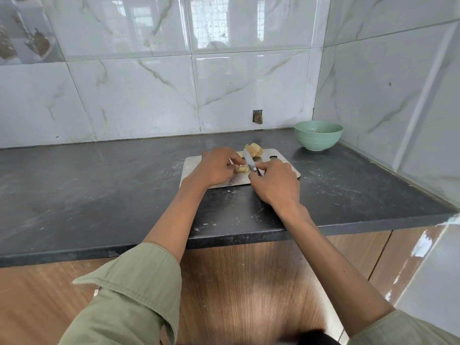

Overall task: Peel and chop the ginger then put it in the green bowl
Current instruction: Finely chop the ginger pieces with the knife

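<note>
ginger: we see a small pale piece on the steel cutting board, between our hands; a bigger peeled lump sits at the board's far edge.
left hand: our left hand pins the small piece with curled fingertips, just left of the blade.
right hand: our right hand is wrapped round the handle of the knife, index finger stretched along it; blade points to the far side and angles down at the piece.
step: we judge we're mid-chop; the green bowl looks empty of ginger, though its inside is hard to read from here.
handling: ginger is light, firm and fibrous, and its peeled surface is likely damp and slick. Small pieces can roll or skid on the smooth steel. Best hold is from above, flat cut face down, fingertips tucked back from the edge.
board: thin metal on a dark tabletop; it may slide under a hard push.
bowl position: far right on the tabletop, near the wall corner, well apart from the board.
obstructions: nothing lies between board and bowl; the right wall stands just beside the bowl and limits reach from that side.
other: small wall fitting on the far tiles, out of the way.
</note>
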`<state>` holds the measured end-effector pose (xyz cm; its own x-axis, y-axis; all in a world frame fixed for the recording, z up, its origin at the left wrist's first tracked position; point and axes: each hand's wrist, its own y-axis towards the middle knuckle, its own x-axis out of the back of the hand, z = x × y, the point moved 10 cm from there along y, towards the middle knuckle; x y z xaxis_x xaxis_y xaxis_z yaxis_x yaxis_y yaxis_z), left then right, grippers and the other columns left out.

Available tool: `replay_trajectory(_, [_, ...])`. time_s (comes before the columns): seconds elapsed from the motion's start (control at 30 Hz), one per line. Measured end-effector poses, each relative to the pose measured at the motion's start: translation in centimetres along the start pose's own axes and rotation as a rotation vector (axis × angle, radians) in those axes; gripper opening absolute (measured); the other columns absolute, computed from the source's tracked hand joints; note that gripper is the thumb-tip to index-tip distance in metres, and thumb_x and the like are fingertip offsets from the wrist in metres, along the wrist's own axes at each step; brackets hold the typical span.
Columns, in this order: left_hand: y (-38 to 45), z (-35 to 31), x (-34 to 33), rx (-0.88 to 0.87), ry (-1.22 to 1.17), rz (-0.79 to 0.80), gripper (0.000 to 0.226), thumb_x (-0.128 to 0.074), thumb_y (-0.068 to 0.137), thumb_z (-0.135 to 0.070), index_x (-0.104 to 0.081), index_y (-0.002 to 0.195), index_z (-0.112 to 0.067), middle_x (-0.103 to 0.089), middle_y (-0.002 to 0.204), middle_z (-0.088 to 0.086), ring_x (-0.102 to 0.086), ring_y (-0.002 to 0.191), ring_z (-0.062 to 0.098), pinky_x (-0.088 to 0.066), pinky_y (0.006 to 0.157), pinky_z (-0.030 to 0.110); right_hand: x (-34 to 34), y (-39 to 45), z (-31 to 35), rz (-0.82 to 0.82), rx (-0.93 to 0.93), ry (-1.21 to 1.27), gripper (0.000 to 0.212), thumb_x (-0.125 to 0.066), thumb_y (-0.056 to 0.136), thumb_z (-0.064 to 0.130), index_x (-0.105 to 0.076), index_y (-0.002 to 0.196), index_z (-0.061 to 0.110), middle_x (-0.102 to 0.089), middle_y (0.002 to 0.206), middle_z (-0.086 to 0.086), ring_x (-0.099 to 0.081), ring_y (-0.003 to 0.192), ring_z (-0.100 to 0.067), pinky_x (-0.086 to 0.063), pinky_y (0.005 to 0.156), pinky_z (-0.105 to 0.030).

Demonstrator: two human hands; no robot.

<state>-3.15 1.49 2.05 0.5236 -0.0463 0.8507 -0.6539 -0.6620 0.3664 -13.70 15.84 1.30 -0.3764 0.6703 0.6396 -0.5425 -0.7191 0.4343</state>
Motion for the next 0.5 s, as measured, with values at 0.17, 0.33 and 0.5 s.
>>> replay_trajectory(0.17, [0.23,0.09,-0.07,-0.015,-0.107,-0.01,0.025,-0.073,0.088,-0.006,-0.082,0.094,-0.029,-0.075,0.094,-0.016,-0.067,0.085,0.008,-0.056,0.082,0.032,0.09,-0.09,0.12,0.008,0.002,-0.008,0.028,-0.062,0.087,0.036,-0.078,0.11,0.03,-0.071,0.106,-0.006,-0.064,0.099,-0.031,-0.044,0.071,-0.033])
replay_trajectory(0.33, [0.49,0.21,-0.3,-0.047,-0.122,0.0,0.023,-0.077,0.086,-0.006,-0.085,0.095,-0.025,-0.078,0.092,-0.009,-0.07,0.082,0.011,-0.059,0.079,0.035,-0.07,-0.06,-0.01,0.012,-0.004,-0.022,0.027,-0.061,0.088,0.036,-0.077,0.109,0.029,-0.068,0.108,-0.007,-0.063,0.098,-0.032,-0.043,0.071,-0.034])
replay_trajectory(0.5, [0.36,-0.08,-0.16,-0.054,-0.133,0.0,0.022,-0.077,0.084,-0.001,-0.085,0.095,-0.019,-0.079,0.087,-0.003,-0.071,0.076,0.013,-0.06,0.075,0.036,-0.28,0.03,-0.15,0.019,-0.015,-0.039,0.03,-0.06,0.088,0.038,-0.077,0.112,0.031,-0.069,0.108,-0.007,-0.062,0.1,-0.032,-0.041,0.071,-0.034])
